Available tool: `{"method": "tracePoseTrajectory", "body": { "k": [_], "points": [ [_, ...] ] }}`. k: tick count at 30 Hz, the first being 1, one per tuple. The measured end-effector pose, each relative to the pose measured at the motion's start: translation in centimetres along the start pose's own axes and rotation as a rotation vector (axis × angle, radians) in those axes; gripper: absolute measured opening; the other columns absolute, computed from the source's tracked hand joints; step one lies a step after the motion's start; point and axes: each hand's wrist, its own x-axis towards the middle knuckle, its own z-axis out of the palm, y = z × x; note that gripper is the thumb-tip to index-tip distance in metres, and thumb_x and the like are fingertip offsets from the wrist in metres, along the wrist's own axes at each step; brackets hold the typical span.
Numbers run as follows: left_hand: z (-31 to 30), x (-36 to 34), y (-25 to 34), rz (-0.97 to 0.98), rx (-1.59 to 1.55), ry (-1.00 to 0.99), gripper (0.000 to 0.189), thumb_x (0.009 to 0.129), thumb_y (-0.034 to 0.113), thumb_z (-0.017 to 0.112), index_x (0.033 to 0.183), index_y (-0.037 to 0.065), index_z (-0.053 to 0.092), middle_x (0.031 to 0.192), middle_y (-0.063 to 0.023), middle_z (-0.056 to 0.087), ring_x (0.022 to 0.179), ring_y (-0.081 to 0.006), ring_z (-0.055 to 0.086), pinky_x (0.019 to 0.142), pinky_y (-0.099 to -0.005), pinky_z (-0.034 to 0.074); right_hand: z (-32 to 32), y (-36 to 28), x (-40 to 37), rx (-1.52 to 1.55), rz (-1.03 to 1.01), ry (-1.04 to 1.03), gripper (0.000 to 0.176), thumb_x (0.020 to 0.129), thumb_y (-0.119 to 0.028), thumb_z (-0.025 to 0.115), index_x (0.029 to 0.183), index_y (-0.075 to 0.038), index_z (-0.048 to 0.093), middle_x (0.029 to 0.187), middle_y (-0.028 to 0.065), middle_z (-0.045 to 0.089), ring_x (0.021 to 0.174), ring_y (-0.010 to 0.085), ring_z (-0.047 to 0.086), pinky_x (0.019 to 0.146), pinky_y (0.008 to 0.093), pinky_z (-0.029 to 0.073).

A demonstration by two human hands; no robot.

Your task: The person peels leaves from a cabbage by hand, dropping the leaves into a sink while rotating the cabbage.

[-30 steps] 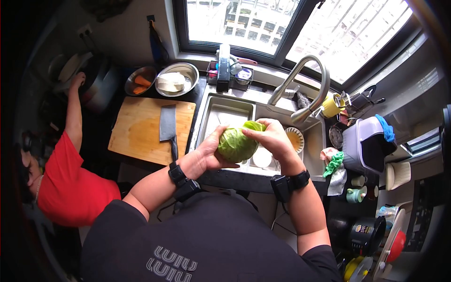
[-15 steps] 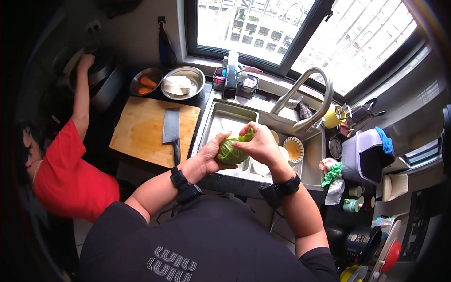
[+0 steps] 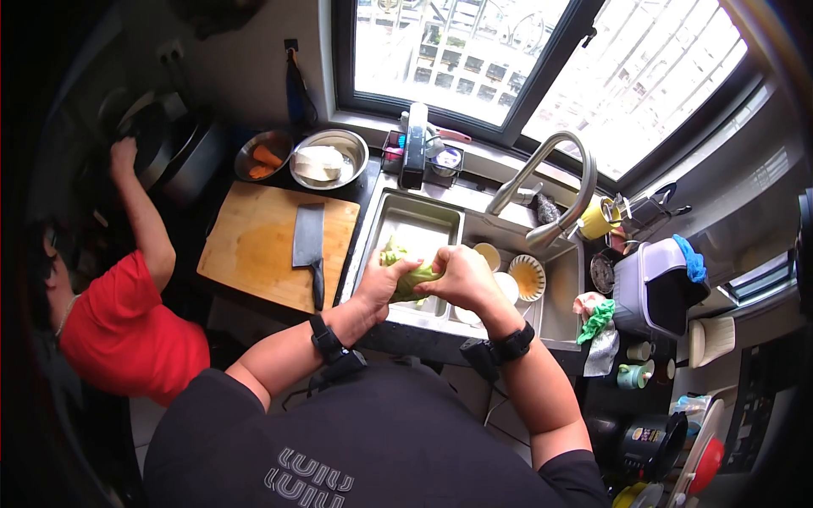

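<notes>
A green cabbage (image 3: 411, 283) is between my two hands, above the near side of the sink (image 3: 455, 222). My left hand (image 3: 378, 286) wraps around its left side, thumb on top. From the right, my right hand (image 3: 467, 276) pinches the leaves with thumb and fingertips. Paler, ruffled leaf shows at the top left of the cabbage. Much of its underside is hidden by my hands. Left of the sink, a cleaver (image 3: 308, 245) lies on a wooden cutting board (image 3: 246, 271).
Bowls, one a ribbed bowl (image 3: 528, 278), stand in the right basin under the faucet (image 3: 584, 182). Behind the board are a metal bowl of carrot pieces (image 3: 266, 157) and a basin with a white block (image 3: 318, 163). A person in a red shirt (image 3: 135, 330) reaches toward a pot at left.
The cabbage has turned in my hands and shows paler leaves. My right hand has come down slightly. The other person's hand has moved left and down by the pot.
</notes>
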Motion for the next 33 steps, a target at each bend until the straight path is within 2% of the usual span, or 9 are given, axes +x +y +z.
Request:
{"method": "tracePoseTrajectory", "body": {
  "k": [3, 9, 12, 16, 19, 23, 25, 28, 33],
  "points": [
    [0.8, -0.5, 0.4, 0.006, -0.022, 0.069, 0.065, 0.087, 0.009, 0.083, 0.138, 0.004, 0.043, 0.122, -0.0131, 0.062, 0.108, -0.0263, 0.07, 0.086, -0.0389, 0.064, 0.3, -0.2, -0.6, 0.016, -0.003, 0.028, 0.049, 0.068, -0.04, 0.097, 0.085, -0.002, 0.071, 0.08, 0.0179, 0.072, 0.078, 0.0328, 0.073, 0.073, 0.0419, 0.058],
    [-0.1, 1.1, -1.0, 0.025, 0.022, 0.057, 0.057, 0.091, 0.007, 0.077, 0.141, 0.006, 0.049, 0.12, -0.0109, 0.068, 0.107, -0.0231, 0.071, 0.088, -0.0369, 0.063, 1.5, -0.8, -1.8, -0.001, -0.086, 0.155, 0.037, 0.075, -0.034, 0.09, 0.092, -0.005, 0.076, 0.088, 0.0171, 0.072, 0.087, 0.0354, 0.072, 0.084, 0.0473, 0.054],
    [0.9, 0.8, -1.0, 0.079, 0.041, 0.127, 0.052, 0.09, 0.002, 0.075, 0.136, 0.003, 0.05, 0.118, -0.0106, 0.069, 0.105, -0.0213, 0.071, 0.088, -0.0352, 0.062, 2.9, 0.1, -1.9, -0.136, -0.177, 0.204, 0.032, 0.08, -0.032, 0.084, 0.098, -0.007, 0.075, 0.093, 0.0146, 0.07, 0.097, 0.0335, 0.068, 0.096, 0.0495, 0.045],
    [1.6, 0.9, -0.2, 0.12, 0.012, 0.195, 0.071, 0.086, 0.014, 0.086, 0.141, 0.003, 0.044, 0.122, -0.0125, 0.064, 0.105, -0.0211, 0.069, 0.088, -0.0349, 0.061, 2.9, -1.1, -1.6, -0.182, -0.301, 0.354, 0.03, 0.08, -0.026, 0.082, 0.098, -0.005, 0.07, 0.1, 0.0136, 0.07, 0.098, 0.0331, 0.068, 0.094, 0.0483, 0.046],
    [1.2, 1.1, -0.2, 0.152, 0.08, 0.184, 0.089, 0.083, 0.02, 0.091, 0.15, 0.002, 0.035, 0.126, -0.0132, 0.062, 0.109, -0.0204, 0.067, 0.088, -0.0339, 0.06, 2.4, -1.4, -0.9, -0.148, -0.309, 0.282, 0.027, 0.08, -0.025, 0.082, 0.095, -0.007, 0.071, 0.094, 0.0119, 0.071, 0.095, 0.0319, 0.068, 0.091, 0.0466, 0.047],
    [1.1, 0.8, 0.1, 0.193, 0.022, 0.22, 0.089, 0.083, 0.021, 0.09, 0.15, 0.002, 0.035, 0.127, -0.0126, 0.061, 0.113, -0.0199, 0.065, 0.091, -0.0341, 0.059, 3.3, -2.7, -0.7, -0.165, -0.406, 0.393, 0.027, 0.077, -0.024, 0.086, 0.089, -0.004, 0.071, 0.091, 0.012, 0.07, 0.092, 0.0336, 0.068, 0.088, 0.0448, 0.048],
    [1.2, 0.6, 0.1, 0.2, -0.039, 0.28, 0.087, 0.083, 0.021, 0.089, 0.149, 0.003, 0.036, 0.127, -0.0125, 0.06, 0.115, -0.0196, 0.064, 0.092, -0.0347, 0.059, 4.0, -2.7, -0.4, -0.057, -0.304, 0.398, 0.023, 0.078, -0.022, 0.083, 0.092, -0.008, 0.07, 0.091, 0.0116, 0.069, 0.093, 0.0321, 0.068, 0.089, 0.0455, 0.046],
    [0.2, 1.4, -0.5, 0.267, 0.046, 0.294, 0.086, 0.083, 0.02, 0.089, 0.148, 0.003, 0.036, 0.128, -0.0126, 0.06, 0.116, -0.0203, 0.064, 0.093, -0.0349, 0.058, 4.2, -2.4, 0.2, -0.048, -0.384, 0.313, 0.022, 0.078, -0.02, 0.082, 0.092, -0.008, 0.07, 0.092, 0.0117, 0.069, 0.093, 0.0326, 0.067, 0.089, 0.0455, 0.045],
    [0.2, 1.0, 0.4, 0.195, -0.061, 0.268, 0.094, 0.08, 0.022, 0.091, 0.15, -0.001, 0.032, 0.135, -0.0173, 0.057, 0.12, -0.0226, 0.062, 0.098, -0.0368, 0.057, 4.2, -3.8, 0.3, -0.205, -0.389, 0.381, 0.024, 0.08, -0.019, 0.081, 0.098, -0.009, 0.07, 0.097, 0.0118, 0.069, 0.095, 0.033, 0.067, 0.09, 0.0458, 0.045]
  ]
}}
